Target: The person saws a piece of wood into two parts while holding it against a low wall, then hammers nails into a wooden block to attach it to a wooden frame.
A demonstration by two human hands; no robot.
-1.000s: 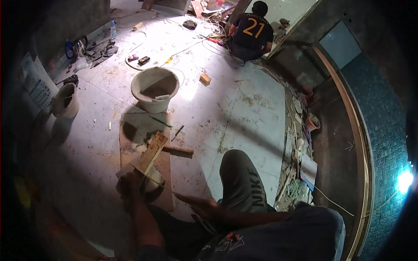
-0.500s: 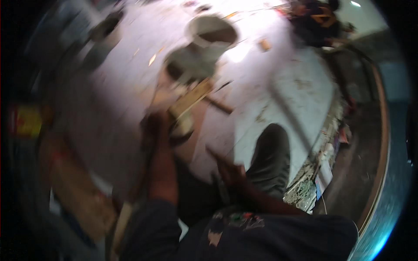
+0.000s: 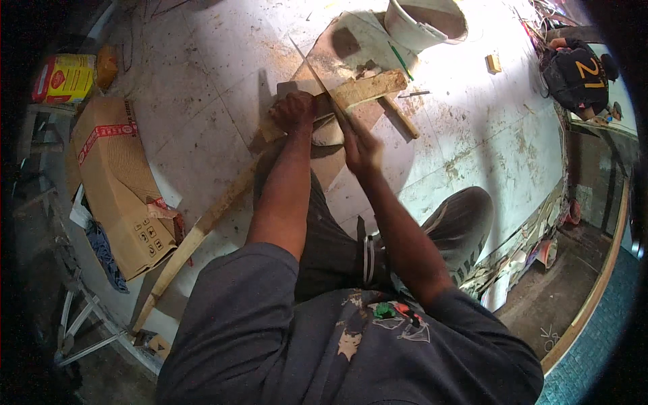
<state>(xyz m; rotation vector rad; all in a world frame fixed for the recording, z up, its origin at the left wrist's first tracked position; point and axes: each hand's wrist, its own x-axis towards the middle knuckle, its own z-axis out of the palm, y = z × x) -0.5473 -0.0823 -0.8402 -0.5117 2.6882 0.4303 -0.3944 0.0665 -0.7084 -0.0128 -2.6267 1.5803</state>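
A long wooden plank (image 3: 374,88) slants from the upper middle down to the lower left, past my left leg. My left hand (image 3: 293,111) is closed on it, pressing it over a pale rounded support (image 3: 329,132) partly hidden beneath. My right hand (image 3: 363,152) grips a handsaw (image 3: 314,73) by its handle, which the fingers mostly cover. The saw's thin blade points up and to the left and crosses the plank just right of my left hand. A wooden handle (image 3: 403,120) sticks out from under the plank; its other end is hidden.
A whitish bucket (image 3: 412,30) stands beyond the plank, near a green pencil (image 3: 400,61) and a thin dark tool (image 3: 414,94). A small wood block (image 3: 493,64) lies farther right. A cardboard box (image 3: 111,169) and yellow packet (image 3: 71,79) are left. Another person (image 3: 574,77) is far right.
My right hand has come up from beside my thigh to the plank, and the saw blade now lies across it. My left hand stays on the plank. The view has shifted and sharpened.
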